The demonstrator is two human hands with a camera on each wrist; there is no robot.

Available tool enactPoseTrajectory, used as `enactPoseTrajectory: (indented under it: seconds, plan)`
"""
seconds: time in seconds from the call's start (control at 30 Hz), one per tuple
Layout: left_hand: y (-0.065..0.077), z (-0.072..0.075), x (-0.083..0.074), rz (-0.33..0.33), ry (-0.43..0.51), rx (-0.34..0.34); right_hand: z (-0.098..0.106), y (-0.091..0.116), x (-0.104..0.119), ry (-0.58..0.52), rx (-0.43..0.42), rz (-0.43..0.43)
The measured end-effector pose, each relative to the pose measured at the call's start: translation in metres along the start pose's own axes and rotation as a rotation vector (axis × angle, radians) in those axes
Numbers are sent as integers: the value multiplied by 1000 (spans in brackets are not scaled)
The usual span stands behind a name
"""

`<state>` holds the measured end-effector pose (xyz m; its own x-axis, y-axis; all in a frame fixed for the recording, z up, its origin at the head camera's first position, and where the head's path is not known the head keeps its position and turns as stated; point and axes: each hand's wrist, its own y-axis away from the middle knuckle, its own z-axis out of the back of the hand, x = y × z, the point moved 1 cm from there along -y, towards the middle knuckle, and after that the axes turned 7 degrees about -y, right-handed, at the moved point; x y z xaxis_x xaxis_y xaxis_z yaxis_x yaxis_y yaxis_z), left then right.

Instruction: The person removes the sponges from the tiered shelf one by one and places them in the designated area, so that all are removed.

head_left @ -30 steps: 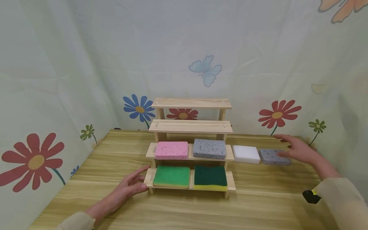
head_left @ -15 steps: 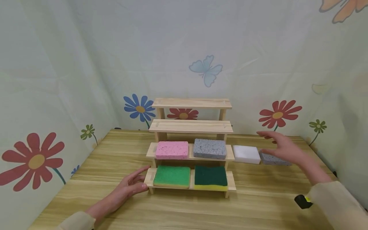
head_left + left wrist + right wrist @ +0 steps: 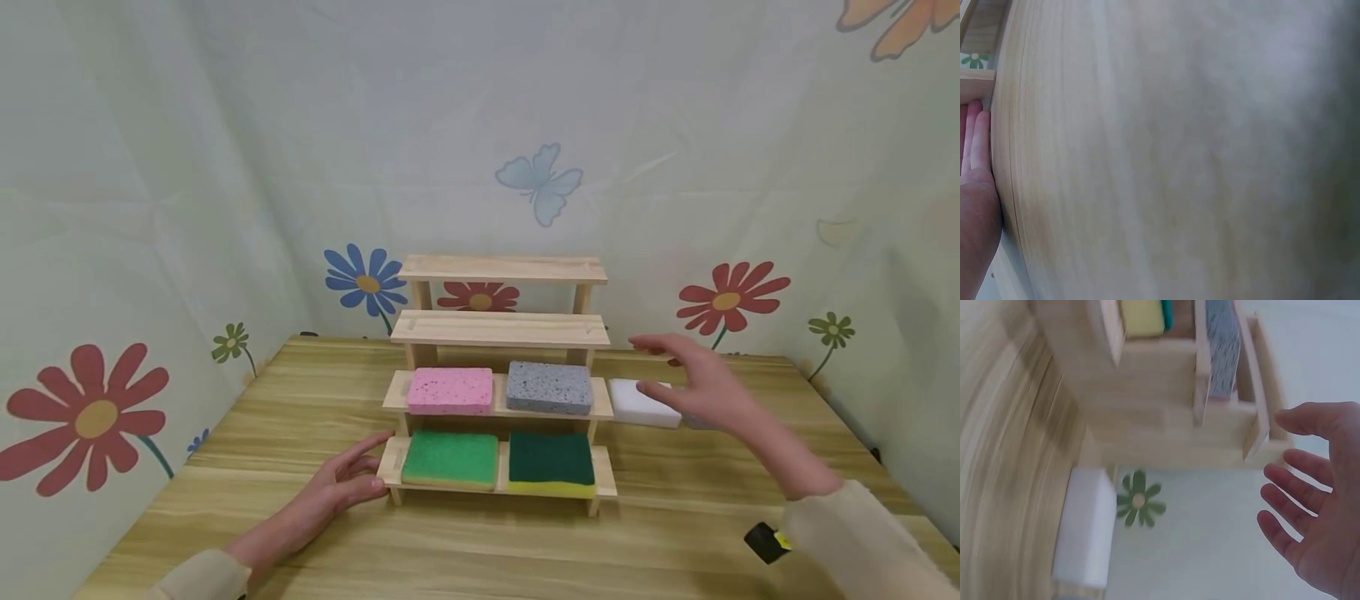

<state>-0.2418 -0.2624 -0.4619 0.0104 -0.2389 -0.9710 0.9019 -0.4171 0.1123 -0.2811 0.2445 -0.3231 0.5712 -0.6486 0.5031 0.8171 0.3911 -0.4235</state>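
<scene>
My left hand (image 3: 339, 485) touches the left end of the lowest tier of a wooden stepped shelf (image 3: 501, 328), its fingers extended in the left wrist view. My right hand (image 3: 708, 385) hovers with spread fingers over a white sponge (image 3: 628, 402), which lies on the table right of the shelf. A grey sponge (image 3: 699, 422) beside the white one is mostly hidden by that hand. On the lowest tier lie a green sponge (image 3: 450, 458) and a dark green and yellow sponge (image 3: 551, 460). The tier above bears a pink sponge (image 3: 450, 390) and a speckled grey sponge (image 3: 549, 387).
The shelf stands on a wood-grain table (image 3: 300, 400). Behind and at the sides hangs a pale curtain (image 3: 480, 125) printed with flowers and butterflies. A small black and yellow device (image 3: 767, 543) sits at the right sleeve.
My right hand has moved left, from above the grey sponge on the table to above the white one, with nothing in it. My left hand has stayed at the shelf.
</scene>
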Motion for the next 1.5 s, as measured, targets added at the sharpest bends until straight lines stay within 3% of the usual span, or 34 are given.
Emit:
enactPoseTrajectory:
  seconds: [0.27,0.73,1.5]
  plan:
    - [1,1,-1,9,0,-15,-18,-14,33,-33,-17,38]
    - [0,0,1,-14,13,-1,-61,-42,80,-126,44,126]
    - [-1,0,3,-37,19,22,-115,-82,107,22,256,146]
